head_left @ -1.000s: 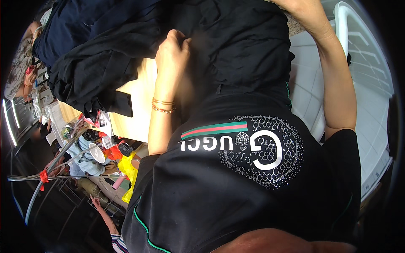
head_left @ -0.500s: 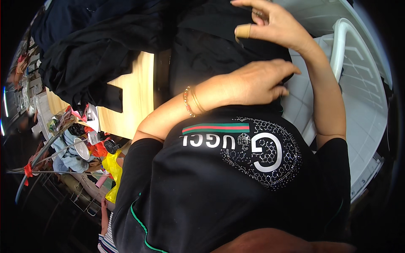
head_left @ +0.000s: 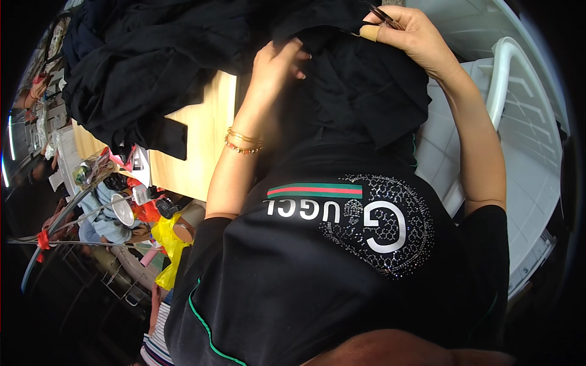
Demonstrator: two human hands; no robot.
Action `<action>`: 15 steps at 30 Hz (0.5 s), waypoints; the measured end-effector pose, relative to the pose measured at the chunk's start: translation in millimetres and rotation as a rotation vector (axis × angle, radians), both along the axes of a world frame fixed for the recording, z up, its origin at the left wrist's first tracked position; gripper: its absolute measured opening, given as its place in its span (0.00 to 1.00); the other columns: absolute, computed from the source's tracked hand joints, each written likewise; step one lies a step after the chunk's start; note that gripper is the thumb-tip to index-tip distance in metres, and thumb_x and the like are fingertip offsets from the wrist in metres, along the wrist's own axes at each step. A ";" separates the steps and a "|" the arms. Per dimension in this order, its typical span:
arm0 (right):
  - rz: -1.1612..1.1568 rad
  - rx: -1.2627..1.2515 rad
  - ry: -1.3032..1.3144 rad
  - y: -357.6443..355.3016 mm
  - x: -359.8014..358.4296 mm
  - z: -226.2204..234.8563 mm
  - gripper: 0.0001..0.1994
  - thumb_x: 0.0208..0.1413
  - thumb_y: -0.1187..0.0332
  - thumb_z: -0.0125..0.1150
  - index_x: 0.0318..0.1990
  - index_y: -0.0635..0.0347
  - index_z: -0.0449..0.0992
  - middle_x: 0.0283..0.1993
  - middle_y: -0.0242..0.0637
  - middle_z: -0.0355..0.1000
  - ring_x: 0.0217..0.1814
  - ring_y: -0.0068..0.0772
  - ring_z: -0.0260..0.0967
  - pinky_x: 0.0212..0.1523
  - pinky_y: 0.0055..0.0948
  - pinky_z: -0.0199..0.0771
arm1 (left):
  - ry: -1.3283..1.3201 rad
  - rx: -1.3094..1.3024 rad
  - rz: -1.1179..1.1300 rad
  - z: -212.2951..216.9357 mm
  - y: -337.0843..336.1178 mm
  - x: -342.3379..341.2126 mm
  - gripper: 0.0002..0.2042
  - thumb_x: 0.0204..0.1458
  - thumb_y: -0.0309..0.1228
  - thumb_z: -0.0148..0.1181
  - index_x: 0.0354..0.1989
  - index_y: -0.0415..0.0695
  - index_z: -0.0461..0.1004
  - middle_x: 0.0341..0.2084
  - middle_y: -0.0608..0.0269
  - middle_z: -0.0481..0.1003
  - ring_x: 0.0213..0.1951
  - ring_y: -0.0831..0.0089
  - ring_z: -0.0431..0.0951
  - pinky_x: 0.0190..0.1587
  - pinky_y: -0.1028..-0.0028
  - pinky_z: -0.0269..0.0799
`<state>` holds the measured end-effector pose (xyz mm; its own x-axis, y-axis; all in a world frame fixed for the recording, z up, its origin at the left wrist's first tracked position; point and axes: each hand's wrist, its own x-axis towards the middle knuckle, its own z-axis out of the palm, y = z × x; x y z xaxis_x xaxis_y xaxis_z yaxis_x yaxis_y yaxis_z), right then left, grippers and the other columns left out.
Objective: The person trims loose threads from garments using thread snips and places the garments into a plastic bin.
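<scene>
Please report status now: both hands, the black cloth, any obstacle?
Left hand grips black cloth. Right hand pinches cloth's top edge, thin dark tool between fingers. More black cloth piled on wooden table; nothing blocking.

Black short-sleeved shirt [head_left: 342,274], green piping, rhinestone emblem; perhaps gold bangles [head_left: 243,141] on left wrist.

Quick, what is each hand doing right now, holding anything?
Left hand: fingers curled, gripping the black garment.
Right hand: closed on a thin dark tool, resting on the garment.
</scene>
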<state>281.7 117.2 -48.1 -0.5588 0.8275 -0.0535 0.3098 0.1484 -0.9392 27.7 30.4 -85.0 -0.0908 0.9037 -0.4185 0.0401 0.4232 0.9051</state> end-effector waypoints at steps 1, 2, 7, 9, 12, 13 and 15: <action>0.008 0.008 -0.011 -1.1 1.1 6.3 0.08 0.57 0.65 0.65 0.37 0.60 0.80 0.23 0.15 0.62 0.22 0.08 0.52 0.24 0.17 0.52 | -0.026 0.078 -0.015 -18.3 4.5 0.1 0.12 0.63 0.34 0.53 0.43 0.34 0.72 0.28 0.59 0.79 0.23 0.77 0.76 0.26 0.79 0.72; -0.007 -0.106 -0.006 -2.8 2.1 13.6 0.07 0.57 0.65 0.66 0.36 0.58 0.80 0.24 0.15 0.62 0.22 0.07 0.50 0.23 0.16 0.49 | -0.075 0.088 0.033 -17.2 9.6 5.2 0.12 0.63 0.33 0.51 0.44 0.34 0.71 0.29 0.59 0.79 0.25 0.75 0.77 0.29 0.76 0.75; -0.069 -0.346 0.173 -7.8 10.5 41.3 0.07 0.55 0.66 0.67 0.39 0.56 0.79 0.22 0.14 0.60 0.19 0.05 0.45 0.19 0.14 0.38 | -0.434 0.197 0.227 3.4 19.7 32.2 0.11 0.62 0.31 0.50 0.44 0.35 0.74 0.35 0.59 0.78 0.35 0.73 0.79 0.40 0.71 0.78; -0.064 -0.348 0.210 -3.7 16.9 41.8 0.09 0.55 0.68 0.66 0.42 0.59 0.78 0.22 0.14 0.59 0.17 0.03 0.48 0.16 0.10 0.41 | -0.814 0.247 0.187 13.6 17.3 39.5 0.16 0.64 0.38 0.50 0.49 0.35 0.72 0.43 0.57 0.76 0.44 0.70 0.78 0.50 0.67 0.75; 0.011 -0.571 0.630 -3.0 23.0 36.6 0.12 0.58 0.70 0.62 0.49 0.60 0.78 0.30 0.21 0.73 0.17 0.01 0.53 0.17 0.02 0.54 | -0.697 0.328 0.230 25.2 14.3 52.0 0.23 0.65 0.47 0.48 0.51 0.35 0.72 0.49 0.56 0.74 0.49 0.69 0.76 0.52 0.67 0.73; 0.014 -0.563 0.624 -2.6 24.5 37.6 0.12 0.58 0.70 0.62 0.49 0.60 0.78 0.30 0.21 0.73 0.17 0.01 0.53 0.17 0.02 0.54 | -0.556 0.370 0.293 31.6 13.2 55.0 0.24 0.65 0.48 0.48 0.50 0.35 0.72 0.47 0.57 0.75 0.48 0.70 0.77 0.51 0.69 0.73; -0.003 -0.563 0.641 -3.2 26.5 42.2 0.12 0.58 0.71 0.61 0.50 0.60 0.78 0.29 0.21 0.71 0.17 0.03 0.54 0.17 0.04 0.56 | -0.768 0.398 0.205 50.3 9.4 54.4 0.20 0.64 0.45 0.53 0.47 0.37 0.75 0.43 0.59 0.77 0.43 0.75 0.76 0.46 0.74 0.71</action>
<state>308.2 114.1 -5.8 -0.6193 0.7741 -0.1314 -0.3076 -0.3931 -0.8665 82.1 39.9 -34.7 -0.0899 0.9920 -0.0889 -0.6809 0.0039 0.7324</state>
